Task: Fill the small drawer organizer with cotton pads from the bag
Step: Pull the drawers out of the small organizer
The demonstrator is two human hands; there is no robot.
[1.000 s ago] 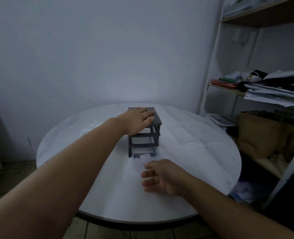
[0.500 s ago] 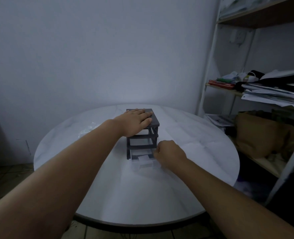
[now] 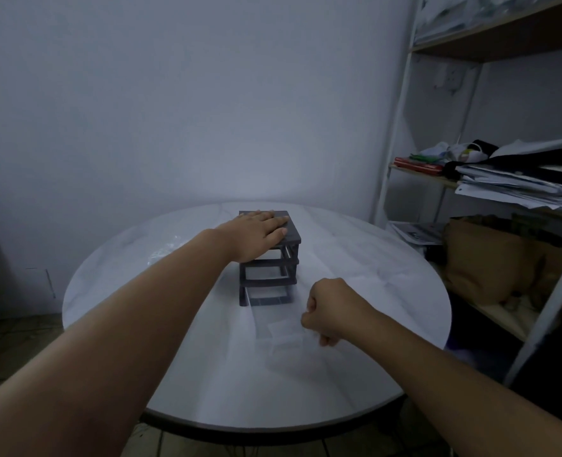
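1. the step in hand looks like drawing the clear bottom drawer (image 3: 274, 319) out of the dark drawer organizer (image 3: 269, 258), which stands near the middle of the round worktop (image 3: 372, 291).
2. the left hand (image 3: 256, 234) lies flat on the organizer's top, its fingers (image 3: 274, 222) stretched out and close together, pressing down and gripping nothing.
3. the right hand (image 3: 327, 311) is curled shut at the drawer's right front corner; it seems clamped on the drawer's edge, though the clear plastic makes the exact contact hard to see.
4. to do this well, i would keep weight on the top so the light frame neither slides nor tips, and pull straight along the drawer's run, low and level, so it does not bind or drop.
5. the drawer's long axis runs from the organizer's open front toward the person, its far end at or just in the bottom slot, its near end out over the worktop.
6. the organizer stands upright, its open front facing the person.
7. a crinkled clear bag (image 3: 165, 250), likely the cotton pads, lies on the worktop's left, behind the left forearm; it is too faint to read its contents.
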